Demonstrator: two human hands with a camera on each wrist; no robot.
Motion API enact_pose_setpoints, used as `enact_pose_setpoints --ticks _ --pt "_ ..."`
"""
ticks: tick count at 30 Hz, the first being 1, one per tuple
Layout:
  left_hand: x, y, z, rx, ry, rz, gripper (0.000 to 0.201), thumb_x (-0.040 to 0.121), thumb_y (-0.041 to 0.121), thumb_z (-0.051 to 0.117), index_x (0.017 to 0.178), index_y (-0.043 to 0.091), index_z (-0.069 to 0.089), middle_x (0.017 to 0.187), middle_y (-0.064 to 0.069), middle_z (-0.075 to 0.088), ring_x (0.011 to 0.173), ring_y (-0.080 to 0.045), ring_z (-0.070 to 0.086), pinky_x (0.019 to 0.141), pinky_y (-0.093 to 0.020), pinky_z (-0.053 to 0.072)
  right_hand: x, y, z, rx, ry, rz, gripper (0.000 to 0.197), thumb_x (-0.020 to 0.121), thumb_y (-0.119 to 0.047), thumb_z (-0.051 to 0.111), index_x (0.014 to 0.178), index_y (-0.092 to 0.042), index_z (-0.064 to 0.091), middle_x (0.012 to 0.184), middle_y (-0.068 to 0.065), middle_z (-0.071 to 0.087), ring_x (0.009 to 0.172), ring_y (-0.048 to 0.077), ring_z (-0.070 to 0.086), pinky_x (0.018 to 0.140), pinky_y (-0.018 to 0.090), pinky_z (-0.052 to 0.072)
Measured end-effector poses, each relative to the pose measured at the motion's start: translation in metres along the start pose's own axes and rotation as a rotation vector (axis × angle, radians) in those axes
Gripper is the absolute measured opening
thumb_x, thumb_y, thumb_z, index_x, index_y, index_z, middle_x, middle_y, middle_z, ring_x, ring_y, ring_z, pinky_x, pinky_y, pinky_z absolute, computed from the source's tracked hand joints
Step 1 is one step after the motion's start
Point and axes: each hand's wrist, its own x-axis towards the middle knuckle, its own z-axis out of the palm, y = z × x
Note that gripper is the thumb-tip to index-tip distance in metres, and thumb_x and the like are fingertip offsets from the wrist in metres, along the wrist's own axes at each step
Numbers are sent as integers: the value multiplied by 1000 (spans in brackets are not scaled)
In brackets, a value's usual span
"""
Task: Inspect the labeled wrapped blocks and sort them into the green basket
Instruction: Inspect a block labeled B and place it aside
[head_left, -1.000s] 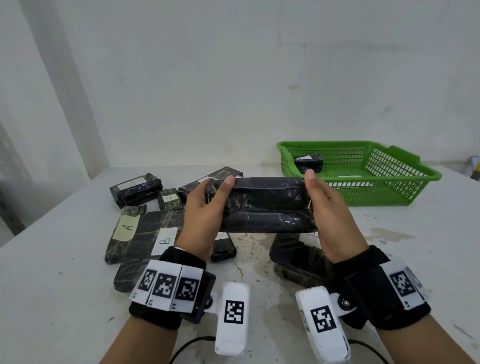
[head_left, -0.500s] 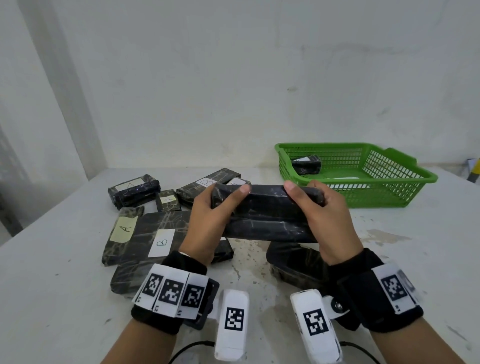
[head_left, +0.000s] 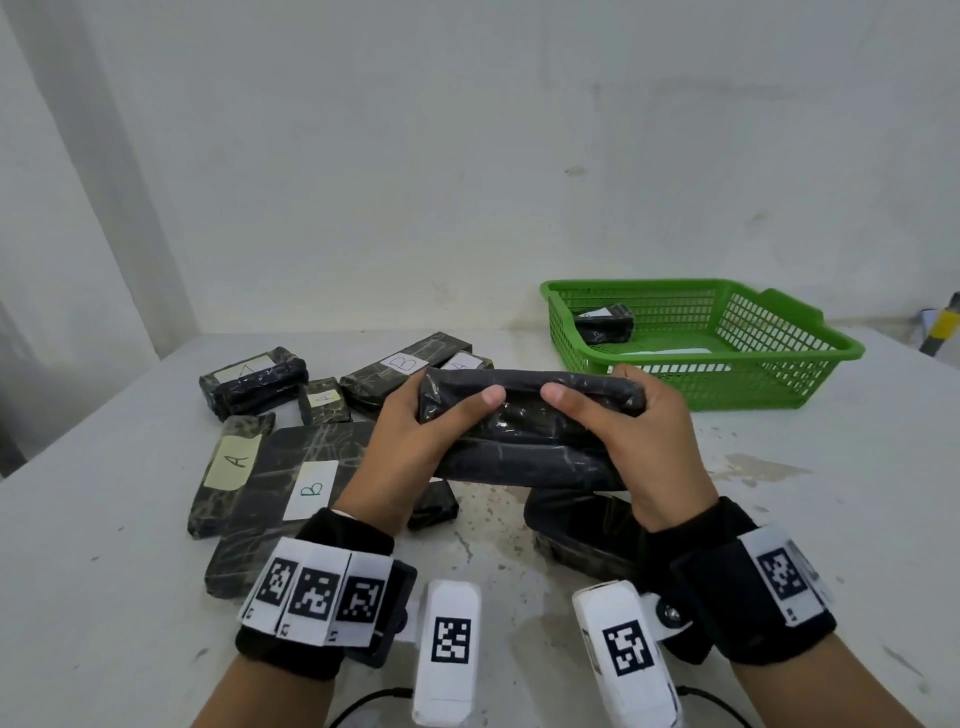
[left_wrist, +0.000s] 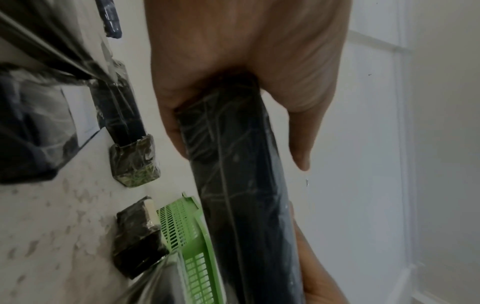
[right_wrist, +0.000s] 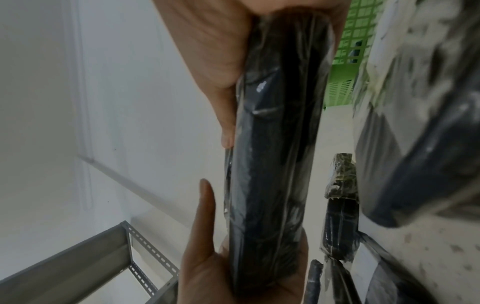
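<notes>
I hold a long black wrapped block above the table, level and tilted toward me, no label showing. My left hand grips its left end and my right hand grips its right end, both thumbs on the near face. The same block fills the left wrist view and the block the right wrist view. The green basket stands at the back right with one small wrapped block inside.
Several wrapped blocks lie on the white table at left: a narrow one labelled A, a flat one labelled B, another B behind. A dark block lies under my right hand. A wall rises behind.
The block has been rotated in my hands and lowered a little; my thumbs have slid from its ends toward the middle of the near face.
</notes>
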Motion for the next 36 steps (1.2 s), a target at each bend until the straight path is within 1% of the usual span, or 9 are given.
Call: enact_pose_setpoints --ticks 3,9,11,18,21,24,27,32,36 --pt "0 -3 1 29 59 28 19 86 16 70 104 8 69 98 -8 76 92 -21 73 79 -29 60 0 0 0 -5 2 6 39 68 -16 87 60 -17 49 54 -7 54 55 11 57 55 22 48" --pt "3 -5 -2 -38 118 4 16 87 15 69 102 8 69 97 -11 76 93 -26 73 82 -35 60 -1 -5 2 50 -108 31 25 76 -12 79 83 -7 55 71 -1 64 66 10 64 60 21 52" --pt "3 -3 -3 -51 118 8 19 86 15 70 104 7 69 98 -11 76 94 -26 73 84 -37 59 -2 -5 4 7 -100 2 26 77 -10 79 80 -10 54 72 1 64 67 11 64 61 22 52" --pt "5 -4 -7 -98 69 -95 82 66 24 88 132 18 38 119 -8 66 105 -22 70 92 -40 55 0 -4 1 68 2 -33 23 75 -9 80 87 -9 60 81 2 69 76 15 68 68 28 54" --pt "4 -1 -6 -75 33 -181 67 76 19 82 130 20 43 121 -6 65 103 -21 70 92 -42 56 0 -7 1 74 24 -87 28 74 -12 81 91 -22 61 86 -6 69 83 14 68 73 30 56" --pt "3 -2 -2 -126 -11 -182 30 88 5 66 117 6 58 107 -12 71 86 -19 73 76 -35 61 0 -5 0 80 41 -64 49 72 -17 86 110 -29 57 103 1 70 98 19 69 84 39 57" --pt "5 -2 -2 -214 59 -106 31 89 0 62 120 -2 58 103 -13 73 85 -20 73 68 -30 60 1 -3 2 99 28 96 71 64 -40 89 120 -37 46 121 7 65 110 22 66 90 40 55" --pt "4 -2 -2 -241 88 -61 39 85 0 66 123 1 56 107 -12 72 92 -22 73 71 -30 60 -3 -5 7 153 -142 248 35 88 -13 68 119 -17 53 99 5 70 63 14 64 54 24 51" --pt "3 -5 2 -220 91 -61 37 84 -6 66 118 4 58 108 -14 70 89 -22 73 68 -29 60 -2 -6 5 166 -137 225 26 91 -3 64 110 -18 56 83 0 66 52 12 53 44 22 43"
